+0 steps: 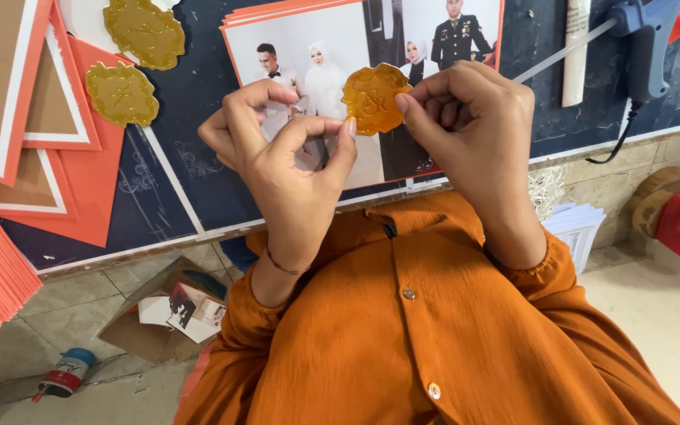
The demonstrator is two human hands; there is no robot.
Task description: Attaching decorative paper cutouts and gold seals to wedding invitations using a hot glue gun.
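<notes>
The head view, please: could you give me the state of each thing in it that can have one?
Gold seal: pinched between left hand and right hand, lifted.
Two other gold seals: lying flat.
Glue gun: lying down, stick loaded.
Cardboard box: open, on floor.
Tube: lying on its side.

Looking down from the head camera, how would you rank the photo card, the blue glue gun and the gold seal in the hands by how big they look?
1. Photo card, clearly largest.
2. Glue gun, partly cut off.
3. Gold seal, pinched by left hand and right hand; being nearer the camera inflates it.
</notes>
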